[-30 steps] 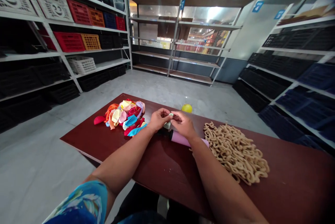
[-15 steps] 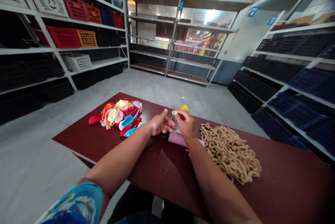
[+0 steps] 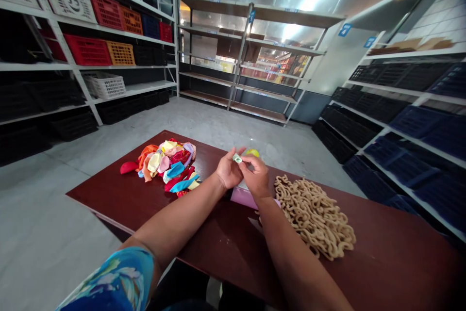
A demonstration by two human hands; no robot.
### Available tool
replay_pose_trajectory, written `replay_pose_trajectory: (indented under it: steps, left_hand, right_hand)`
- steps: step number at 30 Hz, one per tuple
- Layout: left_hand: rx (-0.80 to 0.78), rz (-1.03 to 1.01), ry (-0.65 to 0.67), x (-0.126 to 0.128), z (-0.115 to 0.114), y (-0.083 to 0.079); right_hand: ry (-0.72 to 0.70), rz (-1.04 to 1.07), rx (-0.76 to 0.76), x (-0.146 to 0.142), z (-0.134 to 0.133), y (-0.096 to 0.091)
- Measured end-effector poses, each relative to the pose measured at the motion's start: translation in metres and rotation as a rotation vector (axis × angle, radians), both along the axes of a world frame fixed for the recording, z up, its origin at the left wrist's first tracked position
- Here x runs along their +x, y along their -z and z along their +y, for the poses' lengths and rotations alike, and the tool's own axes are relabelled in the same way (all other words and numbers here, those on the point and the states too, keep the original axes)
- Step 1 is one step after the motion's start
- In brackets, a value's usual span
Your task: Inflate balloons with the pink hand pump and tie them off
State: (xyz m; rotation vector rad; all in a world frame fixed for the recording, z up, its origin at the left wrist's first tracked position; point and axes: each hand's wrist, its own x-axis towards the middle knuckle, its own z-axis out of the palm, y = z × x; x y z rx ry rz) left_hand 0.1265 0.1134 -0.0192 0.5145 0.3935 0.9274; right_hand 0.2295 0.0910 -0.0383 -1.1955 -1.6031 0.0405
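Note:
My right hand (image 3: 257, 175) pinches a small pale green fabric piece (image 3: 238, 158) with a round opening at its end. Palm up, my left hand (image 3: 229, 171) is brought against it from the left, its thumb by the piece; its farther fingers are blurred, so its grip is unclear. Beneath my hands a pinkish-purple roll (image 3: 242, 197) lies on the table, partly covered by my right wrist. To the left is a heap of colourful fabric pieces (image 3: 163, 163). A pile of tan, cord-like curled pieces (image 3: 315, 216) lies right of my right forearm.
The dark red-brown table (image 3: 145, 211) stretches across in front of me. Something round and yellow (image 3: 252, 153) shows just beyond my hands. Shelves with crates (image 3: 89, 50) stand at left, a metal rack (image 3: 240, 58) at the back, and shelves of dark bins (image 3: 418, 122) at right.
My left hand has moved right and up, up to the pale green piece. The piece has tilted in my right fingers. The camera view has shifted slightly.

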Motion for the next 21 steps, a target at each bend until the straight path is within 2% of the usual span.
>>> replay_pose_trajectory:
  steps: [3,7,10,13,17,21]
  left_hand:
    - [-0.024,-0.033,-0.225,-0.003,0.021,-0.003]
    - [0.077,0.057,-0.441,-0.023,0.051,-0.003]
    - [0.174,0.067,-0.469,-0.045,0.068,0.008]
    - [0.187,0.115,-0.516,-0.064,0.078,0.024]
    - [0.173,0.055,-0.522,-0.074,0.084,0.038]
    - [0.168,-0.034,-0.494,-0.076,0.084,0.039]
  right_hand:
    - [-0.05,-0.081,-0.071,0.003,0.006,-0.002]
    - [-0.087,-0.231,-0.195,0.022,0.001,-0.011]
    - [-0.138,-0.417,-0.428,0.043,-0.017,-0.008]
    - [-0.202,-0.625,-0.623,0.056,-0.037,0.003]
    - [-0.167,-0.799,-0.702,0.06,-0.05,0.009]
    - [-0.099,-0.813,-0.702,0.06,-0.043,-0.003]
